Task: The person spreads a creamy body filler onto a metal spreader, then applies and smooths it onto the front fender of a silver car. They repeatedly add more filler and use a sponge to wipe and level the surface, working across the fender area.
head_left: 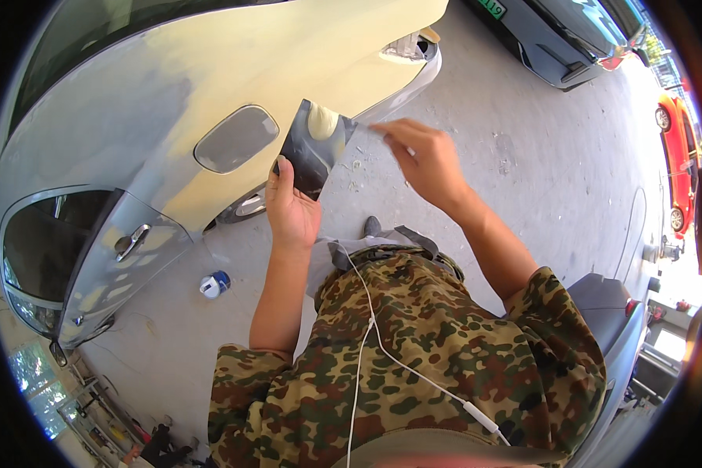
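My left hand (292, 204) grips a dark, flat mixing board (308, 160) from below, thumb over its near edge. A smooth lump of pale yellow putty (322, 122) sits at the board's far end, with greyish smears below it. My right hand (425, 160) is just right of the board, fingers pinched together on what looks like a thin flat spreader (359, 140); motion blurs it, and its outline merges with the board's edge. Beyond the board is a car's side panel (234, 74), coated in yellowish filler with grey patches around the fuel flap (237, 139).
A small blue-and-white can (215, 285) stands on the grey floor (476, 117) at left, below the car's door handle (132, 242). Light debris is scattered by the car. A dark car (554, 39) is at the far right, with a red car (678, 164) beyond. A white cable hangs down my shirt.
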The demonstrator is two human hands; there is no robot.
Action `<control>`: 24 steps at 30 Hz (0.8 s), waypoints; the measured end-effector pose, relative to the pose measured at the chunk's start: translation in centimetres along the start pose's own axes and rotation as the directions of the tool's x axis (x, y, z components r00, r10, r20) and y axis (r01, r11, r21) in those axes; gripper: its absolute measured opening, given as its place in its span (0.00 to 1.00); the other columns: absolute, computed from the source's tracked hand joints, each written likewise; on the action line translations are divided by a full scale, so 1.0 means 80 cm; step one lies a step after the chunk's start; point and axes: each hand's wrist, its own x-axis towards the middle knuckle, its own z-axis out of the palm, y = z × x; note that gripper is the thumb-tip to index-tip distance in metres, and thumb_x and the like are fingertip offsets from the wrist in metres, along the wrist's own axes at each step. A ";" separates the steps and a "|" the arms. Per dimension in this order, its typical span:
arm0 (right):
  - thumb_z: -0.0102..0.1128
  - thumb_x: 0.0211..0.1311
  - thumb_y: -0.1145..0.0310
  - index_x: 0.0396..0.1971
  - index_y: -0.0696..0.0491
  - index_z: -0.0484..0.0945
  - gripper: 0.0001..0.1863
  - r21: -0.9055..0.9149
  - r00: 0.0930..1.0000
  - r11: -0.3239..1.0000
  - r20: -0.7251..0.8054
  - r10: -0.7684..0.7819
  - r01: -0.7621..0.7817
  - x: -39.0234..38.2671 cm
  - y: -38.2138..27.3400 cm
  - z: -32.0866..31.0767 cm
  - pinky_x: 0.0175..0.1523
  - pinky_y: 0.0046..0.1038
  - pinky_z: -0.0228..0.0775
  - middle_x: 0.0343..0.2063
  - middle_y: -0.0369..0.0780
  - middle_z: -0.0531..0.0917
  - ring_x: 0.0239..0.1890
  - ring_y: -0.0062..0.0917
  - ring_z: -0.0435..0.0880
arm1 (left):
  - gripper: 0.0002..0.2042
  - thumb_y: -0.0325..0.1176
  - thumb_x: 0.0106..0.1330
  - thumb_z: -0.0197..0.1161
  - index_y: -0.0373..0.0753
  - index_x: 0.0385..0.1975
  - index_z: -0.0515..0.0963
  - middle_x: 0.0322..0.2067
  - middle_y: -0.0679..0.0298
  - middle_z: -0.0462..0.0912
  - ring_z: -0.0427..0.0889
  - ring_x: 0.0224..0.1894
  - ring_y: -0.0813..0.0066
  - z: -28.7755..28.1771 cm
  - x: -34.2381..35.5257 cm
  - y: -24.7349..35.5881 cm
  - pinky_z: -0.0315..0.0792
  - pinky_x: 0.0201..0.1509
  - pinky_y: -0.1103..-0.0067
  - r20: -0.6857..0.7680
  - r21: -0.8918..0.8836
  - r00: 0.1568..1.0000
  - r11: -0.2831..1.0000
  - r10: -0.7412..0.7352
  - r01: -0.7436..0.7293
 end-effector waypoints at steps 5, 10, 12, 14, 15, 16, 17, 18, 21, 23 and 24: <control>0.64 0.58 0.82 0.51 0.50 0.89 0.21 -0.064 0.905 0.971 -0.351 -0.239 0.232 0.003 -0.016 0.026 0.43 0.35 0.84 0.45 0.40 0.90 0.41 0.38 0.90 | 0.16 0.39 0.85 0.55 0.33 0.58 0.79 0.56 0.68 0.84 0.79 0.57 0.83 0.011 0.007 -0.018 0.74 0.65 0.78 -0.110 0.234 0.988 0.969 0.111 -0.082; 0.66 0.61 0.82 0.52 0.53 0.88 0.19 0.027 0.911 0.962 -0.330 -0.248 0.272 0.006 -0.036 0.042 0.42 0.33 0.84 0.45 0.41 0.90 0.39 0.37 0.91 | 0.17 0.38 0.85 0.55 0.30 0.61 0.77 0.59 0.61 0.83 0.81 0.59 0.77 0.035 -0.003 -0.014 0.75 0.64 0.78 -0.206 0.231 0.972 0.971 0.110 -0.061; 0.66 0.63 0.82 0.52 0.54 0.88 0.18 0.121 0.918 0.964 -0.351 -0.183 0.239 0.009 -0.035 0.044 0.41 0.33 0.84 0.45 0.42 0.90 0.39 0.38 0.91 | 0.19 0.38 0.86 0.54 0.28 0.63 0.75 0.59 0.60 0.82 0.80 0.60 0.76 0.045 -0.006 -0.010 0.74 0.65 0.77 -0.259 0.136 0.965 0.991 0.050 -0.015; 0.65 0.63 0.83 0.52 0.55 0.88 0.19 0.218 0.956 0.947 -0.225 -0.188 0.237 0.007 -0.032 0.048 0.41 0.33 0.84 0.45 0.43 0.90 0.39 0.38 0.91 | 0.21 0.37 0.86 0.53 0.25 0.66 0.73 0.60 0.59 0.82 0.79 0.61 0.75 0.055 -0.007 -0.012 0.73 0.66 0.76 -0.155 0.329 0.973 0.938 0.168 -0.110; 0.64 0.63 0.83 0.53 0.54 0.88 0.19 0.276 0.959 0.932 -0.223 -0.175 0.234 0.003 -0.030 0.052 0.42 0.33 0.84 0.45 0.44 0.90 0.39 0.39 0.91 | 0.21 0.37 0.86 0.53 0.25 0.67 0.73 0.61 0.59 0.81 0.79 0.62 0.74 0.057 -0.009 -0.009 0.72 0.67 0.76 -0.306 0.154 0.950 0.988 0.052 -0.004; 0.64 0.64 0.83 0.53 0.54 0.88 0.18 0.297 0.959 0.927 -0.233 -0.164 0.230 -0.002 -0.028 0.057 0.42 0.32 0.83 0.44 0.45 0.90 0.39 0.39 0.91 | 0.22 0.37 0.86 0.53 0.24 0.68 0.72 0.61 0.57 0.81 0.79 0.62 0.73 0.059 -0.005 -0.010 0.72 0.68 0.75 -0.116 0.374 0.971 0.915 0.210 -0.153; 0.64 0.65 0.82 0.53 0.55 0.88 0.18 0.312 0.959 0.919 -0.223 -0.174 0.239 -0.008 -0.026 0.061 0.42 0.32 0.83 0.44 0.45 0.90 0.39 0.38 0.91 | 0.22 0.36 0.86 0.53 0.24 0.69 0.71 0.61 0.56 0.81 0.78 0.63 0.72 0.060 -0.002 -0.009 0.71 0.68 0.74 0.081 0.522 0.931 0.781 0.355 -0.343; 0.64 0.66 0.82 0.53 0.55 0.88 0.18 0.325 0.965 0.918 -0.204 -0.166 0.226 -0.014 -0.022 0.065 0.42 0.31 0.83 0.43 0.46 0.90 0.38 0.37 0.92 | 0.23 0.37 0.86 0.52 0.24 0.68 0.72 0.61 0.56 0.81 0.79 0.62 0.74 0.059 0.000 -0.005 0.71 0.67 0.76 0.090 0.514 0.933 0.787 0.347 -0.342; 0.63 0.71 0.79 0.54 0.57 0.87 0.15 0.501 0.999 0.866 0.029 -0.018 0.001 -0.022 -0.007 0.059 0.47 0.29 0.83 0.42 0.42 0.91 0.39 0.30 0.91 | 0.23 0.39 0.86 0.52 0.24 0.66 0.74 0.56 0.59 0.84 0.81 0.57 0.77 0.052 0.010 0.017 0.73 0.64 0.78 0.101 0.451 0.925 0.812 0.367 -0.372; 0.60 0.77 0.73 0.55 0.59 0.85 0.13 0.797 0.948 0.549 0.090 0.305 -0.253 -0.015 0.003 0.043 0.53 0.28 0.82 0.43 0.37 0.90 0.44 0.23 0.89 | 0.21 0.39 0.85 0.54 0.28 0.66 0.74 0.59 0.58 0.83 0.82 0.59 0.72 0.042 0.013 0.035 0.74 0.66 0.74 0.086 0.316 0.941 0.886 0.329 -0.338; 0.60 0.79 0.71 0.56 0.59 0.84 0.13 0.875 0.893 0.375 0.128 0.432 -0.307 -0.002 0.010 0.030 0.55 0.29 0.82 0.45 0.35 0.90 0.46 0.22 0.89 | 0.21 0.41 0.84 0.56 0.30 0.65 0.74 0.62 0.57 0.82 0.83 0.62 0.67 0.038 0.014 0.040 0.75 0.69 0.70 0.069 0.235 0.961 0.932 0.269 -0.277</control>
